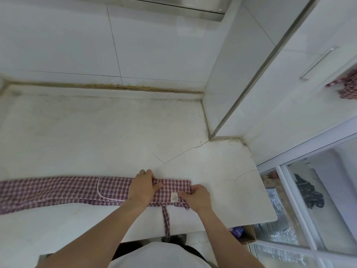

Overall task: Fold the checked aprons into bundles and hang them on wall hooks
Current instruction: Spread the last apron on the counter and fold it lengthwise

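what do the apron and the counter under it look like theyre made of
Apron: thin woven cloth, likely cotton, judging by its checked weave, soft wrinkles and sewn label. Counter: hard matte stone or a composite, pale; hairline cracks suggest something brittle.

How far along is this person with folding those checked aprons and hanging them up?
Done, it seems: one red checked cloth already hangs at the white cabinet on the right. In hand: a second red-and-white checked apron lies on the white countertop, folded into a long strip; the left hand presses it flat while the right hand pinches its right end. Left: bundling it up and hanging it.
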`<state>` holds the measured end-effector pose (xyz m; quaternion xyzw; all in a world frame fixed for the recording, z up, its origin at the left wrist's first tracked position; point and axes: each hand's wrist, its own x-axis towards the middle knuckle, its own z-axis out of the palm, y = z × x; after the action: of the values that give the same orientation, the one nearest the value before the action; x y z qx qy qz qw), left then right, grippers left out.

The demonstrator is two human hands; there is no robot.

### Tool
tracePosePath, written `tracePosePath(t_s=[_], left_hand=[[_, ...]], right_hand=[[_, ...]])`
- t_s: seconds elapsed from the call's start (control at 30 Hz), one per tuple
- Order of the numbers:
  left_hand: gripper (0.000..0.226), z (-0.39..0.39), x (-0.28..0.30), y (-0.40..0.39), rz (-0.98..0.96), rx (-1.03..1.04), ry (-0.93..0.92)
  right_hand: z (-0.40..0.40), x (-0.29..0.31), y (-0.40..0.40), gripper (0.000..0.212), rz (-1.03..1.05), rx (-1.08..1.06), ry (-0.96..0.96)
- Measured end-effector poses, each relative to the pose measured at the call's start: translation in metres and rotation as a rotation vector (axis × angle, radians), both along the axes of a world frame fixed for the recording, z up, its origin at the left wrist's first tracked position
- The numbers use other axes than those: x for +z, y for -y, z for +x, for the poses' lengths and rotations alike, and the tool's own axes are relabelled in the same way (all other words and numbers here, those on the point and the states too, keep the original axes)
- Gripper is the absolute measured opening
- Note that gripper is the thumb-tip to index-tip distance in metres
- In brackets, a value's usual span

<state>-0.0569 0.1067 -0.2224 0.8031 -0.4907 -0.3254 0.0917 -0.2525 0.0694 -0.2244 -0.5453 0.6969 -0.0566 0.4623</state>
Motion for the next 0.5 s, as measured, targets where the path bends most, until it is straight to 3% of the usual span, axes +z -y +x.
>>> tracePosePath(t_s=[0.07, 0.2, 0.3, 0.4, 0.5], left_hand=[[0.039, 0.001, -0.005, -0.005, 0.009, 0.059, -0.065], [0.033, 0.008, -0.002, -0.003, 0.095, 0.012, -0.150], [0.027, 0.015, 0.005, -0.001, 0.182, -0.035, -0.318], [0.025, 0.004, -0.001, -0.004, 0.092, 0.008, -0.308], [0.030, -0.017, -0.005, -0.003, -0.044, 0.156, -0.298]], right_hand=[[0.003, 0.005, 0.003, 0.012, 0.091, -0.025, 0.084], [0.006, 0.009, 0.003, 0.011, 0.091, -0.159, 0.251], [0.006, 0.013, 0.004, 0.020, 0.191, -0.334, 0.455], [0.005, 0.020, 0.008, 0.028, 0.250, -0.383, 0.549], [0.001, 0.023, 0.012, 0.034, 0.161, -0.380, 0.524]])
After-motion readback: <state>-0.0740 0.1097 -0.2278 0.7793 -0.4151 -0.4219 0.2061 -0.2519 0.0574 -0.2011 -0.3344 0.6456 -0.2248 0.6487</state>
